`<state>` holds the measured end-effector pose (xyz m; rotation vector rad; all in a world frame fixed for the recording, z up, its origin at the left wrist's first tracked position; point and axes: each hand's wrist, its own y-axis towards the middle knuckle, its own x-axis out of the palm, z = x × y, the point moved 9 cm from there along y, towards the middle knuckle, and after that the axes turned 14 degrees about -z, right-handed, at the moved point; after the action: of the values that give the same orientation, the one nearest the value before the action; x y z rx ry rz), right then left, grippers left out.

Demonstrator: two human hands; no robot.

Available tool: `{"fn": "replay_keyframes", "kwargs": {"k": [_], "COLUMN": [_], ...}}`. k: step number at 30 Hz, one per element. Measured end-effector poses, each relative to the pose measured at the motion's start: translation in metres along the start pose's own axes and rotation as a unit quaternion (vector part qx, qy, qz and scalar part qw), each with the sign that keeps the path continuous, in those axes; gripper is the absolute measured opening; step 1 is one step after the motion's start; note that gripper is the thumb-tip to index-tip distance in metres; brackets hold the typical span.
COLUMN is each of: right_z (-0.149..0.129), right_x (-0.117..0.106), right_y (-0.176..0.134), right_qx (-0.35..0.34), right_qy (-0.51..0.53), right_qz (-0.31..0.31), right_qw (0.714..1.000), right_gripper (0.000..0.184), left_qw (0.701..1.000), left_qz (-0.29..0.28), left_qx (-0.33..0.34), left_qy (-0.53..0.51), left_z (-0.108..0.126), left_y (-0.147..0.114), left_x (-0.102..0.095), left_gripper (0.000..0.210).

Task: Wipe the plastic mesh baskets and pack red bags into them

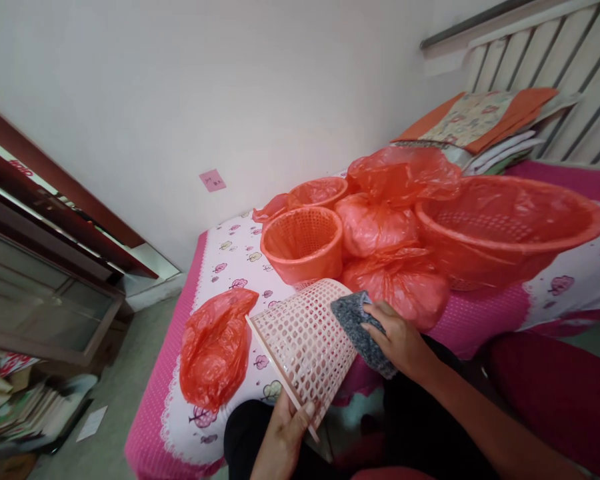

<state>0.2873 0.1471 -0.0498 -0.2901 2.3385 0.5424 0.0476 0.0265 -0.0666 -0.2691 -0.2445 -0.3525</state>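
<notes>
Pale pink on the basket point(325, 293), a lattice of holes patterning it, and here's the cloth point(357, 327) in speckled dark grey! Vivid orange-red runs across the plastic bag point(217, 357), the small bin point(303, 268) and the large bin point(480, 263). The bedspread point(217, 270) flashes white scattered with pink and yellowish trees, then hot pink with pale dots at its border. Maroon seat point(555, 390), white wall point(280, 100), pink note point(213, 180), and orange edging cream florals on the bedding point(480, 120)!
</notes>
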Motion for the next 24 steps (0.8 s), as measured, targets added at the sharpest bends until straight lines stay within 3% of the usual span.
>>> {"fn": "replay_keyframes", "kwargs": {"k": [13, 17, 24], "right_z": [-0.11, -0.14, -0.154], "right_x": [0.018, 0.027, 0.032], "right_y": [-0.012, -0.013, -0.008], "right_qx": [-0.092, -0.118, -0.124], "right_qy": [0.04, 0.042, 0.067], "right_qz": [-0.161, -0.209, -0.186], "right_qw": [0.982, 0.97, 0.972], "right_gripper": [0.028, 0.027, 0.025], "left_qw": [0.999, 0.999, 0.996], "left_qz": [-0.021, -0.041, -0.048], "left_qx": [0.017, 0.011, -0.006], "left_qy": [-0.034, 0.005, 0.08], "left_z": [-0.005, -0.008, -0.006], "left_y": [0.003, 0.002, -0.002], "left_x": [0.009, 0.01, 0.01], "left_gripper": [0.056, 0.054, 0.05]}}
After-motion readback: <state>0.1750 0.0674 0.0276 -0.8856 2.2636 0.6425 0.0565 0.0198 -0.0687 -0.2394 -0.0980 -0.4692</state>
